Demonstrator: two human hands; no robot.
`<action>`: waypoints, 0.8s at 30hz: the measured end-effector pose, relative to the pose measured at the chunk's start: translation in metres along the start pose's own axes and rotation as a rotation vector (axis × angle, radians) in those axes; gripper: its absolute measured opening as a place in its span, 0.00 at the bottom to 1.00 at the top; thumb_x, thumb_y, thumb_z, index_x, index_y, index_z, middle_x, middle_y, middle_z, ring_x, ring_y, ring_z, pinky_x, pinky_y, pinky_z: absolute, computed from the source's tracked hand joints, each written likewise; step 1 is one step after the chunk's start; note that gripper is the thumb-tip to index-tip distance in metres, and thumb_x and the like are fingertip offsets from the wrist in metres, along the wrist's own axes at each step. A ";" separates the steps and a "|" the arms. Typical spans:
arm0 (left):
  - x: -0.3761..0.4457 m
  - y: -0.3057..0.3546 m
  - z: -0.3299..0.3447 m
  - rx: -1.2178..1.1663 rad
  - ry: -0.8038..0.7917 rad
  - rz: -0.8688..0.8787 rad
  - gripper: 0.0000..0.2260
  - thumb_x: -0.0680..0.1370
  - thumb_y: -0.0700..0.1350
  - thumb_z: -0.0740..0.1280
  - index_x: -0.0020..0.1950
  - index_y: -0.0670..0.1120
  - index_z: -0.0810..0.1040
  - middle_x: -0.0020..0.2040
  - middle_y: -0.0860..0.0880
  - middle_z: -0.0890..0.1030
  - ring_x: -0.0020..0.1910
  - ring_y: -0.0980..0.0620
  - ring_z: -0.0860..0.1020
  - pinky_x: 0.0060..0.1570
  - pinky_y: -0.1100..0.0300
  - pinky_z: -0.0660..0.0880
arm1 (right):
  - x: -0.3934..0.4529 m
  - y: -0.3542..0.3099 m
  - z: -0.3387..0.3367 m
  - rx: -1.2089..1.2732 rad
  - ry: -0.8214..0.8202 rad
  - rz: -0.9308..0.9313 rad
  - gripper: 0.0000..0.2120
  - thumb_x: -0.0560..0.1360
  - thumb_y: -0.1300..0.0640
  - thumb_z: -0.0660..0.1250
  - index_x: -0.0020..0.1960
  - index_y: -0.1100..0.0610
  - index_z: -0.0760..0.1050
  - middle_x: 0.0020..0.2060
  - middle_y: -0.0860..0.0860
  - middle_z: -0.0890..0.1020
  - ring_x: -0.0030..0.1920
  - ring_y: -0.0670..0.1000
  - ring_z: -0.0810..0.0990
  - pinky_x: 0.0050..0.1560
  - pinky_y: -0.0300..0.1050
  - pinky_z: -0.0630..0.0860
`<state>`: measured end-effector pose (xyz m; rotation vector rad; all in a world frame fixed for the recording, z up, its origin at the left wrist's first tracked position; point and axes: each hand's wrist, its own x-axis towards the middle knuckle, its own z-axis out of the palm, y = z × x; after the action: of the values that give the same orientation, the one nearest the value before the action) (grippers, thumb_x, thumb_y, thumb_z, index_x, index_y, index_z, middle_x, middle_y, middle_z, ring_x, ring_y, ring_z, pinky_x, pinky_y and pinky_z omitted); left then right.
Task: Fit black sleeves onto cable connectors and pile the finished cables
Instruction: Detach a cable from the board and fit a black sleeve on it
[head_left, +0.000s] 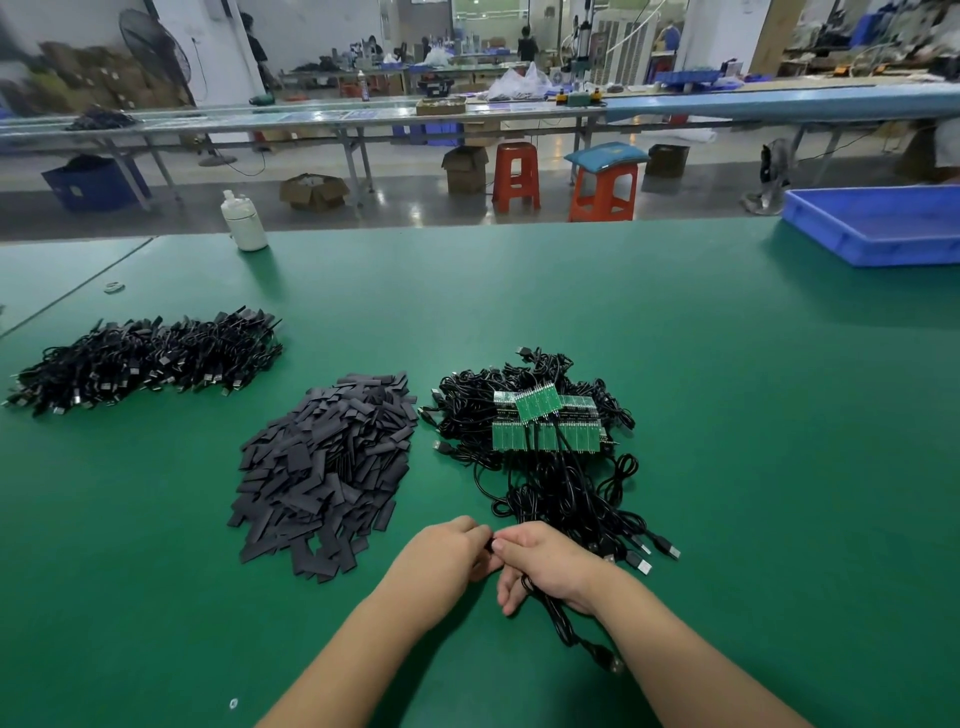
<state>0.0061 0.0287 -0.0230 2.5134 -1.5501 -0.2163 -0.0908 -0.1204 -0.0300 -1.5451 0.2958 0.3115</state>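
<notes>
Risk: sleeve (489, 544) is sitting pinched between both hands, mostly hidden, so it could be going on skewed or slipping off. Left hand (451, 552) is pinching it; right hand (545, 564) is gripping cable (558, 621), which is trailing toward the body. Sleeves (324, 467) are lying just left, unfinished cables (545, 447) ahead, finished pile (145, 358) far left.

Matt green mat of the workbench (727, 415), matt black flat sleeves (324, 467) heaped on it, beside them smooth black plastic-coated cables (566, 499) with glossy green circuit boards (540, 415), farther back a smooth blue plastic crate (878, 228) and a white plastic bottle (244, 221)
</notes>
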 end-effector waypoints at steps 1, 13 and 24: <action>0.000 -0.001 0.001 -0.003 0.010 -0.001 0.05 0.79 0.43 0.61 0.53 0.48 0.75 0.50 0.50 0.75 0.46 0.48 0.78 0.45 0.57 0.73 | 0.000 0.000 0.000 -0.002 0.006 0.002 0.15 0.86 0.59 0.53 0.58 0.67 0.75 0.49 0.56 0.84 0.32 0.49 0.81 0.35 0.43 0.81; -0.005 -0.010 0.001 -0.059 0.090 0.016 0.11 0.81 0.43 0.62 0.62 0.50 0.77 0.54 0.50 0.78 0.49 0.48 0.79 0.50 0.55 0.75 | -0.007 -0.009 0.006 -0.044 0.087 0.028 0.14 0.84 0.54 0.59 0.44 0.55 0.77 0.24 0.48 0.77 0.19 0.45 0.62 0.21 0.38 0.59; -0.020 0.017 -0.012 -1.180 0.321 -0.514 0.17 0.81 0.46 0.66 0.70 0.51 0.71 0.61 0.52 0.80 0.49 0.52 0.84 0.53 0.53 0.81 | -0.003 -0.027 0.015 0.467 0.218 -0.082 0.10 0.84 0.57 0.60 0.56 0.63 0.76 0.39 0.54 0.84 0.26 0.47 0.74 0.26 0.40 0.72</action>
<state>-0.0152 0.0396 -0.0070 1.7470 -0.3623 -0.5538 -0.0835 -0.1054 -0.0041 -1.1246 0.4408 0.0033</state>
